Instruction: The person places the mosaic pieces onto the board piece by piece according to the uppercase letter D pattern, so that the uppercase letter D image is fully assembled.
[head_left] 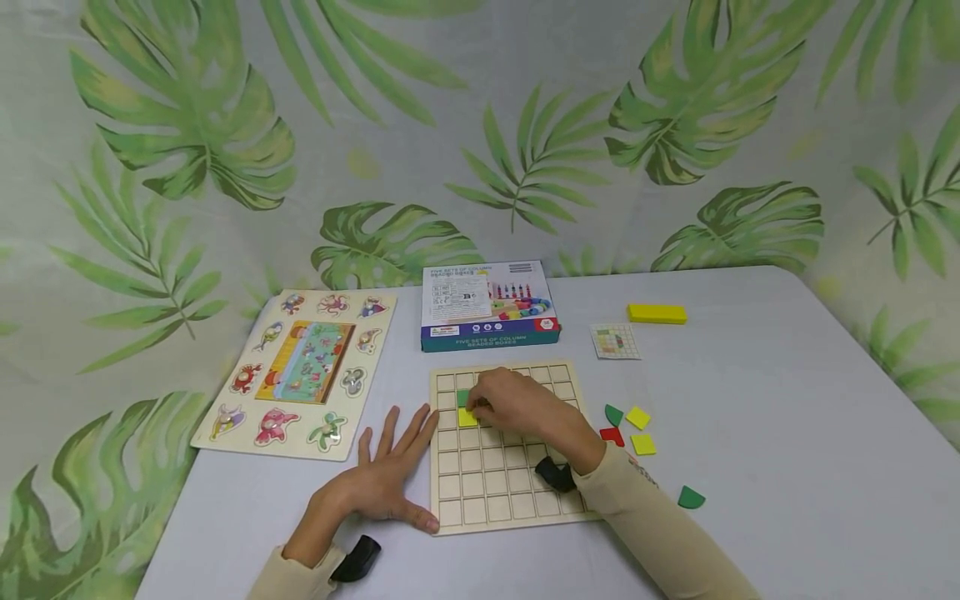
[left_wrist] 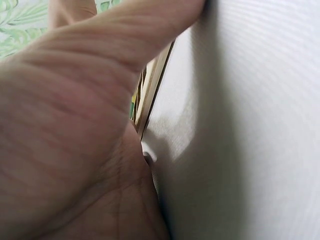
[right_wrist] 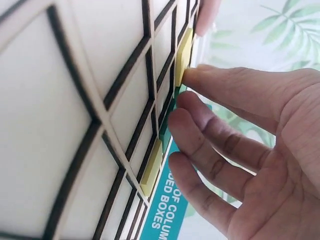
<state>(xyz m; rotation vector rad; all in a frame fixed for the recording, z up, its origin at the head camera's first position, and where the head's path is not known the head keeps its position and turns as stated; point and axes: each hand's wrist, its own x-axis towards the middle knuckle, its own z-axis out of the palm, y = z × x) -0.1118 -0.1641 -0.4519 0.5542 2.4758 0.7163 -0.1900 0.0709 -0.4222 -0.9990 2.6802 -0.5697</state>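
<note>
Puzzle board (head_left: 258,433): lay at the far left of the bench (head_left: 795,433), with sea-animal pieces set around a bright central picture.
Left hand (head_left: 386,483): rested palm down on the bench, fingers spread apart and holding nothing; its thumb reached the near left corner of the grid board, and its fingertips were at the left edge.
Box (head_left: 489,315): lay flat beyond the grid board, its lettered side facing near.
Grid board (head_left: 495,508): lay flat in the middle, right of the left hand, most visible cells bare.
Green tile (head_left: 463,398): sat in a cell toward the board's far left corner.
Yellow tile (head_left: 467,417): sat in the next cell, just on the near side of the green tile.
Second yellow tile (right_wrist: 151,172): showed on the board in the right wrist view.
Right hand (head_left: 513,404): was over the board's far left part, fingers bent, the thumb tip at a yellow tile; whether it pinched a tile could not be told.
Card (head_left: 617,342): lay right of the box, printed with a coloured grid.
Loose pieces: a red one (head_left: 612,437), a green one (head_left: 613,414) and two yellow squares (head_left: 643,444) lay close together, right of the board.
Yellow block (head_left: 657,314): lay far right, beyond the card.
Green quarter-round (head_left: 692,497): lay farthest right, nearer than the other loose pieces.
</note>
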